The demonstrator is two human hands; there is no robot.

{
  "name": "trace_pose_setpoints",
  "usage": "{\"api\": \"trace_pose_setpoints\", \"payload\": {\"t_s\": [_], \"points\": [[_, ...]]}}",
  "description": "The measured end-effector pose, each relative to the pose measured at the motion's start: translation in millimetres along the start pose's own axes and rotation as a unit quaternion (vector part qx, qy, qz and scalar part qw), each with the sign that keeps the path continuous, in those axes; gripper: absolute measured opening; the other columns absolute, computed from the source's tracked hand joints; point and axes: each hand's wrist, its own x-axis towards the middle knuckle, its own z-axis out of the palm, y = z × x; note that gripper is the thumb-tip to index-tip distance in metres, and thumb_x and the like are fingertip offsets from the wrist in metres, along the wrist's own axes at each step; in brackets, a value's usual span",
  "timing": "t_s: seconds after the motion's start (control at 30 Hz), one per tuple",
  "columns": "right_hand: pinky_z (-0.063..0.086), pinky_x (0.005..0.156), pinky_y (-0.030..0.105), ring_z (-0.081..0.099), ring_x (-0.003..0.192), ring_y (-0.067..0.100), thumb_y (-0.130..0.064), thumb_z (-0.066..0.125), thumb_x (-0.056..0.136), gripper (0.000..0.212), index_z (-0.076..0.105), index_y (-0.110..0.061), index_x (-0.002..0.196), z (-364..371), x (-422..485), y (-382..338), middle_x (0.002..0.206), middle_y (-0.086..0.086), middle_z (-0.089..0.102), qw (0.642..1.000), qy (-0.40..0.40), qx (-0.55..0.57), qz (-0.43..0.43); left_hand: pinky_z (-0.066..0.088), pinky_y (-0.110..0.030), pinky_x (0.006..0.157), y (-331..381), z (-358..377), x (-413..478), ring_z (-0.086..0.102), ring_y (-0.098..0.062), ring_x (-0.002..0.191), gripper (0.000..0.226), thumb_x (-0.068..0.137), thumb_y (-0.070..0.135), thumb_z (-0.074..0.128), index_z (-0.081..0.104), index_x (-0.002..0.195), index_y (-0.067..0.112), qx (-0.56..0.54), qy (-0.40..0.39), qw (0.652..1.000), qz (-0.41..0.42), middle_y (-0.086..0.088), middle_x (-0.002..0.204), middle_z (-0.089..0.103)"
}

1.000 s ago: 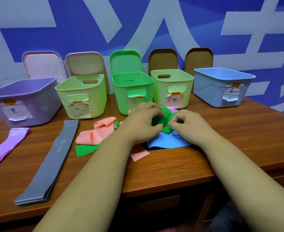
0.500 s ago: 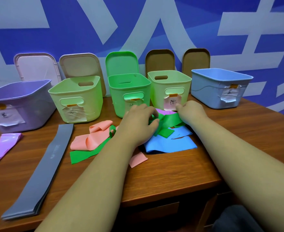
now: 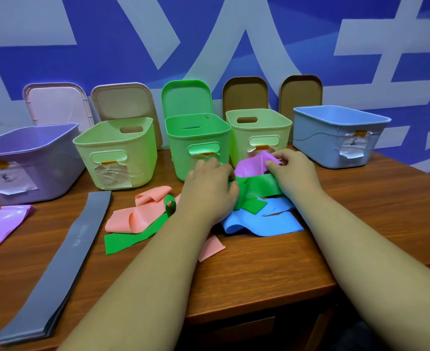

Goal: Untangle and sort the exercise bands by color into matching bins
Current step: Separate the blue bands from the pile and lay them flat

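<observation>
You've got the wooden table (image 3: pixel 259 274) with five bins lined up along the back: purple bin (image 3: pixel 31 158), pale green bin (image 3: pixel 115 158), green bin (image 3: pixel 196 138), a second pale bin (image 3: pixel 257 133) and blue bin (image 3: pixel 335 138). Their lids are propped against the wall behind them. From this angle I can't spot a band in any of them, so I'd call the sorting basically not started.

What does look done: the grey band (image 3: pixel 64 249) lies flat and free on the left, and a loose purple band (image 3: pixel 3 224) sits just in front of the purple bin. Neither is binned yet.

The rest is one tangle in the middle, right in front of the green bin. The pink band (image 3: pixel 138 214) is crumpled with the green band (image 3: pixel 262 184) running under it, the blue band (image 3: pixel 259 224) is underneath, and a tangled purple band (image 3: pixel 252 165) is at the back.

Your left hand (image 3: pixel 209 191) has its fingers curled tight around the green band where it bunches. Your right hand (image 3: pixel 292 173) has its fingertips curled onto the tangled purple band, with the green strip passing under the palm.

So I'd guess you're mid-untangle on green versus purple, with four bands left to free and all six to drop in.
</observation>
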Motion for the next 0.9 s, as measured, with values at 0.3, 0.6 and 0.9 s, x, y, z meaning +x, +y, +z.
{"api": "trace_pose_setpoints", "payload": {"t_s": [0.3, 0.6, 0.9], "points": [[0.044, 0.078, 0.013, 0.059, 0.099, 0.011, -0.028, 0.066, 0.103, 0.018, 0.073, -0.029, 0.120, -21.4, -19.4, -27.3, 0.111, -0.002, 0.057, 0.982, 0.126, 0.113, -0.085, 0.039, -0.037, 0.099, -0.9, -7.4, -5.6, 0.041, -0.020, 0.116, 0.032, 0.099, 0.037, 0.057, 0.065, 0.127, 0.026, -0.008, 0.026, 0.999, -0.023, 0.002, 0.119, 0.051], [0.042, 0.073, 0.008, 0.055, 0.083, -0.002, -0.028, 0.074, 0.100, 0.025, 0.077, -0.035, 0.124, -22.2, -34.7, -44.3, 0.100, -0.009, 0.054, 0.971, 0.020, 0.151, -0.185, 0.051, -0.029, 0.097, 16.6, -14.4, -0.8, 0.061, -0.006, 0.114, 0.049, 0.104, 0.037, 0.063, 0.047, 0.150, 0.029, -0.222, 0.085, 0.971, -0.031, 0.014, 0.123, 0.067], [0.050, 0.076, 0.010, 0.067, 0.093, -0.001, -0.028, 0.079, 0.096, 0.032, 0.072, -0.057, 0.110, -17.7, -39.6, -43.8, 0.105, -0.016, 0.073, 0.967, -0.125, 0.126, -0.185, 0.045, -0.022, 0.082, 9.1, -10.1, 3.2, 0.060, -0.009, 0.099, 0.028, 0.100, 0.032, 0.069, 0.070, 0.128, 0.028, -0.231, 0.064, 0.966, -0.098, 0.009, 0.110, 0.067]]}}
